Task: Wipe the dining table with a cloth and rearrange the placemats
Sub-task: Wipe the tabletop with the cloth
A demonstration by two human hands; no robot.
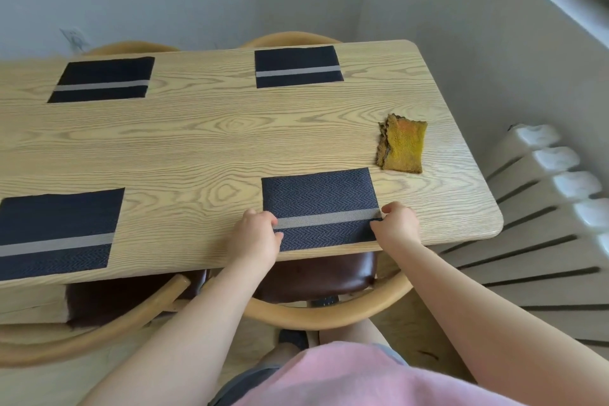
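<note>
A light wooden dining table carries several dark navy placemats, each with a grey stripe. The near right placemat lies flat at the table's front edge. My left hand pinches its left edge and my right hand pinches its right edge. Another placemat lies at the near left. Two more lie along the far side, one at the far left and one at the far right. A folded yellow-orange cloth rests on the table beyond my right hand, apart from both hands.
A chair with a dark brown seat and curved wooden back is tucked under the table in front of me, a second one to its left. Two chair backs show behind the far edge. A white radiator stands close to the table's right end.
</note>
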